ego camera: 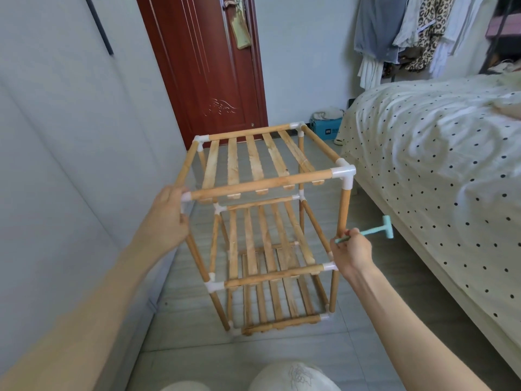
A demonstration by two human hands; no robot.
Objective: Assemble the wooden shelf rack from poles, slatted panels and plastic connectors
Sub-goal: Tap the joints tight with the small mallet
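The wooden shelf rack (265,182) stands upright on the tiled floor, with three slatted tiers joined by poles and white plastic connectors (344,173). My left hand (166,213) grips the near left top corner, covering the connector there. My right hand (351,252) holds a small teal plastic mallet (377,229) by its handle, just beside the near right pole (344,213) above the middle tier's corner connector. The mallet head points right, away from the rack.
A white wall runs close along the left. A dark red door (208,66) is behind the rack. A bed with a polka-dot sheet (439,165) fills the right side. A blue box (327,128) and hanging clothes (417,32) sit at the back. My knees (293,376) are at the bottom.
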